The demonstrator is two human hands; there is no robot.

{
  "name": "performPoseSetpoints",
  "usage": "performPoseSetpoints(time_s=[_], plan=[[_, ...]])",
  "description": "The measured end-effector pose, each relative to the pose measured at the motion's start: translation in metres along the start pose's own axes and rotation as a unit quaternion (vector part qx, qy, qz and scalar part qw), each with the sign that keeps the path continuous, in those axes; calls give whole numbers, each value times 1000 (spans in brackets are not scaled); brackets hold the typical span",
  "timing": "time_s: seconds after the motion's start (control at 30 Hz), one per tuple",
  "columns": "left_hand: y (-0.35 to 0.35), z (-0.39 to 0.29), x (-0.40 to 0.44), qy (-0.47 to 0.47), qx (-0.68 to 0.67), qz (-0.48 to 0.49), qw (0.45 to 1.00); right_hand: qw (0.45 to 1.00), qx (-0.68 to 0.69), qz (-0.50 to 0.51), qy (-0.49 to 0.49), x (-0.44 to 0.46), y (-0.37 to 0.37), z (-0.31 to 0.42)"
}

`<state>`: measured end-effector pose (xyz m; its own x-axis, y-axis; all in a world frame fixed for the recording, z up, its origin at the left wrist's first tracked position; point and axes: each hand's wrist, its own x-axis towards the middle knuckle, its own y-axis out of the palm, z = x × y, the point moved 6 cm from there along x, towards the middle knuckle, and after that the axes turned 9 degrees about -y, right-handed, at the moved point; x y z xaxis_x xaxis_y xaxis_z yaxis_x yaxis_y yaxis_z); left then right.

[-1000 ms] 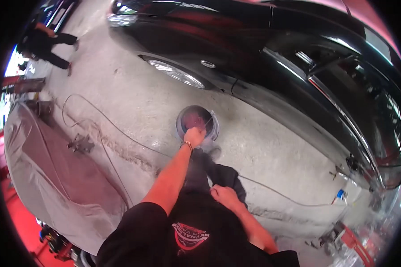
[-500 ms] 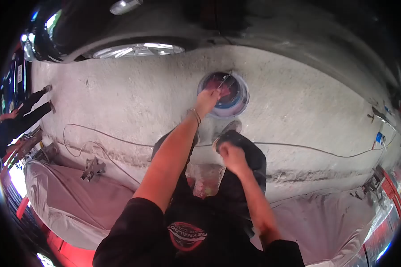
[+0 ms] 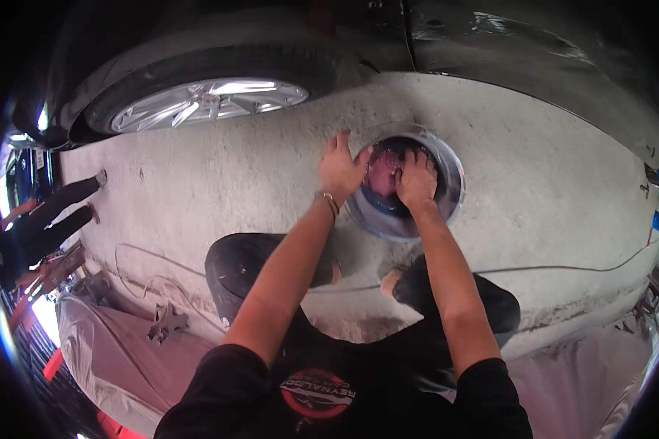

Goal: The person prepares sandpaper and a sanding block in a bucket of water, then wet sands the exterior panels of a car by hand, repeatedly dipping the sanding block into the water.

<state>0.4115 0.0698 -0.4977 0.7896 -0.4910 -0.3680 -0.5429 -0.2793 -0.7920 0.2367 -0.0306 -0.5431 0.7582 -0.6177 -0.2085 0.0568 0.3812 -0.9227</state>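
Observation:
A round bucket (image 3: 452,208) stands on the concrete floor in front of me, with dark liquid inside. In it lies a wet reddish cloth (image 3: 383,175). My left hand (image 3: 342,168) is at the bucket's left rim, fingers spread and thumb reaching toward the cloth. Inside the bucket's opening, on the right of the cloth, is my right hand (image 3: 417,179). Its fingers are stretched out and apart, and its thumb is close to the cloth; whether it touches is hard to tell.
A dark car's body (image 3: 520,102) and wheel (image 3: 209,102) rise just beyond the bucket. A thin hose or cable (image 3: 556,268) runs across the floor. Covered shapes under pale sheeting (image 3: 117,351) lie behind me on both sides. Another person's legs (image 3: 62,208) show at far left.
My left hand was over the bucket gripping the reddish cloth; it is now open at the left rim. My right hand has moved from near my knee into the bucket. I am lower and closer.

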Motion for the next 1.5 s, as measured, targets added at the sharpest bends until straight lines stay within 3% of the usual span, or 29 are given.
performPoseSetpoints(time_s=[0.03, 0.07, 0.17, 0.23, 0.37, 0.53, 0.63, 0.73, 0.77, 0.87, 0.9, 1.03, 1.13, 1.23, 1.33, 1.43, 1.5], plan=[[11, 9, 3, -14, -10, 19, 1000, 992, -2, 97, 87, 12, 17, -10], [17, 18, 6, -26, -19, 39, 999, 983, 44, 107, 141, 20, 36, -11], [6, 8, 6, 117, -85, 3, 989, 945, 163, 109, 262, 20, 75, -25], [4, -3, 5, 184, -103, -4, 977, 951, 152, 132, 235, 26, 95, -37], [3, -11, 16, 204, -94, 68, 972, 945, 176, 183, 205, 30, 91, -38], [-8, -46, 55, 269, -70, 46, 960, 974, 197, -35, 111, 21, 40, -6], [-15, -34, 65, 279, -42, 30, 959, 979, 203, -2, 14, -18, 14, 48], [-30, -45, 69, 247, 33, 74, 966, 971, 200, 130, -21, -11, 28, 70], [-23, -40, 72, 241, 46, 81, 966, 974, 189, 119, -28, -10, 35, 68], [-5, -26, 77, 246, -50, 44, 967, 940, 259, 218, -40, -4, 41, 52], [-3, -28, 79, 244, -44, 45, 968, 939, 302, 160, -39, -1, 34, 45], [-4, -25, 77, 236, -38, 48, 970, 929, 344, 88, 105, 20, 14, 18], [-6, -23, 79, 227, -39, 44, 972, 951, 276, 118, 80, 45, 10, 31], [-10, -25, 79, 219, -41, 47, 974, 966, 251, 65, 26, 56, 18, 41], [-18, -29, 76, 206, -37, 53, 976, 957, 283, 13, 65, 54, 13, 31], [-14, -27, 80, 187, -22, 59, 980, 959, 258, -102, 48, 46, 12, -8], [-11, -29, 80, 190, -17, 63, 980, 956, 268, -99, 67, 40, -5, -25]])
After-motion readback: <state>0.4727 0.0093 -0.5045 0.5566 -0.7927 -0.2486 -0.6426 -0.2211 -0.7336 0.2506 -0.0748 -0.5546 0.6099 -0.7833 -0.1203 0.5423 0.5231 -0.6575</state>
